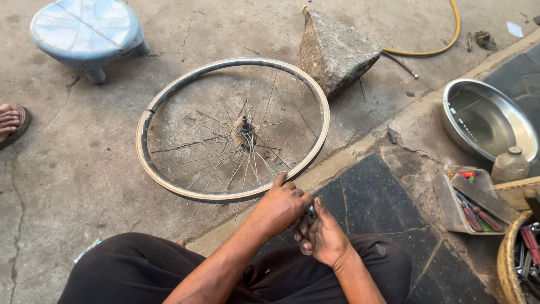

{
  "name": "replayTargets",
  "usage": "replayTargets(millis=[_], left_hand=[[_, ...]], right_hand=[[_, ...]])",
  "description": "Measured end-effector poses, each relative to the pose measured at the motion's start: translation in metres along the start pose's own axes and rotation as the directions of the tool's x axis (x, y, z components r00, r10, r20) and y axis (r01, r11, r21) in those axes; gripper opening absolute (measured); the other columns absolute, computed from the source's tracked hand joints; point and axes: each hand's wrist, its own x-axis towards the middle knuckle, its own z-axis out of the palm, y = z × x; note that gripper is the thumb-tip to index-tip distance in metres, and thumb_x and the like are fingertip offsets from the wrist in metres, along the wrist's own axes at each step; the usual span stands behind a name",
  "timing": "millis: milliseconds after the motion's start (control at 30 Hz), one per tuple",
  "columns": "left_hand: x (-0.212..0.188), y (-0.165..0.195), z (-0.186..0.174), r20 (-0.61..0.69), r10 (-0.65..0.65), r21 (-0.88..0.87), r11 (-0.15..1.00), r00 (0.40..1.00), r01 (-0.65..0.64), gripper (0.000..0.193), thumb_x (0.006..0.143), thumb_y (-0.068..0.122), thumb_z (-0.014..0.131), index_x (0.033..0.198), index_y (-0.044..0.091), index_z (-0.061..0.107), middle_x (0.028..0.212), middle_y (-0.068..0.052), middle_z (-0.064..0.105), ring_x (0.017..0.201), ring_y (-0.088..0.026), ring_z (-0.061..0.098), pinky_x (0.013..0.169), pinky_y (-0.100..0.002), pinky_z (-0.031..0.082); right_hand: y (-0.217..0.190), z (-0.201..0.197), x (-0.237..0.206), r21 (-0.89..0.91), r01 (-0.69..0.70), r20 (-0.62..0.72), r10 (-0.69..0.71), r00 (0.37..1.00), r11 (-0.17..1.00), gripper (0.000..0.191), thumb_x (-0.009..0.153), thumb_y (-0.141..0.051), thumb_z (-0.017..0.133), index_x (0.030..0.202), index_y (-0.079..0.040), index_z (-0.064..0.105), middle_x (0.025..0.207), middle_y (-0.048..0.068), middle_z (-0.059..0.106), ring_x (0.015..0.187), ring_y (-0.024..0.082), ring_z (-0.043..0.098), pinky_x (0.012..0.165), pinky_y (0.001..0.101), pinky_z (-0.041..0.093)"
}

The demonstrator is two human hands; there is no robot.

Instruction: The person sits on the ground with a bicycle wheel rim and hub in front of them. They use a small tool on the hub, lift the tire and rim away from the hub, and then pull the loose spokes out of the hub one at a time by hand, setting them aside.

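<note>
A bicycle wheel rim (pixel 147 121) lies flat on the concrete, with a hub (pixel 245 128) in the middle and several loose, splayed spokes (pixel 222 155). My left hand (pixel 279 205) is at the rim's near edge, fingers curled and the forefinger touching the rim. Just beside it my right hand (pixel 322 235) is palm-up with its fingers curled. A small metal part (pixel 311 212) shows between the two hands, pinched by both. What exactly it is stays hidden by the fingers.
A large stone (pixel 334 50) sits at the rim's far side, and a blue plastic stool (pixel 87 31) stands at top left. A steel bowl (pixel 486 121), a small bottle (pixel 510 164), a tool tray (pixel 469 205) and a basket of tools (pixel 520 259) are at right. Another person's sandalled foot (pixel 11 123) is at left.
</note>
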Motion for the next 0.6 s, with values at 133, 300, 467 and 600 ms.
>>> replayTargets(millis=[133, 300, 467, 600], left_hand=[[0.001, 0.003, 0.001, 0.077, -0.022, 0.01, 1.0, 0.997, 0.021, 0.009, 0.086, 0.015, 0.065, 0.091, 0.008, 0.067, 0.085, -0.008, 0.072, 0.097, -0.03, 0.07, 0.115, -0.061, 0.035], [0.002, 0.0, -0.002, 0.145, -0.078, -0.186, 0.977, 0.986, 0.105, 0.042, 0.077, 0.017, 0.071, 0.116, 0.003, 0.064, 0.089, -0.014, 0.072, 0.101, -0.036, 0.067, 0.112, -0.06, 0.034], [-0.006, -0.009, -0.006, 0.241, -0.054, -0.061, 0.996, 0.969, 0.071, 0.029, 0.081, 0.017, 0.07, 0.108, 0.006, 0.067, 0.096, -0.012, 0.073, 0.109, -0.033, 0.065, 0.114, -0.062, 0.031], [-0.016, -0.014, -0.018, 0.366, -0.062, -0.045, 0.995, 0.929, 0.084, 0.016, 0.091, 0.016, 0.064, 0.105, 0.011, 0.071, 0.098, -0.009, 0.075, 0.112, -0.03, 0.066, 0.118, -0.062, 0.031]], right_hand=[[0.001, -0.001, 0.0, 0.164, 0.025, 0.002, -0.026, 1.0, 0.986, 0.055, 0.093, -0.061, 0.058, 0.069, -0.011, 0.059, 0.064, 0.005, 0.06, 0.047, 0.014, 0.051, 0.045, 0.0275, 0.039], [-0.001, 0.013, 0.005, -0.411, 0.192, -0.281, -0.325, 0.903, 0.891, 0.03, 0.093, -0.037, 0.064, 0.078, -0.011, 0.067, 0.067, 0.005, 0.063, 0.051, 0.014, 0.051, 0.047, 0.0289, 0.039], [-0.002, 0.026, -0.003, -0.98, 0.018, -0.11, -0.619, 0.778, 0.198, 0.031, 0.093, -0.03, 0.065, 0.083, -0.001, 0.066, 0.066, 0.014, 0.065, 0.058, 0.025, 0.064, 0.055, 0.0377, 0.049], [-0.003, 0.041, -0.013, -0.953, 0.008, 0.21, -0.641, 0.739, -0.302, 0.025, 0.087, -0.026, 0.07, 0.085, -0.001, 0.066, 0.082, 0.014, 0.066, 0.071, 0.034, 0.068, 0.062, 0.0446, 0.053]])
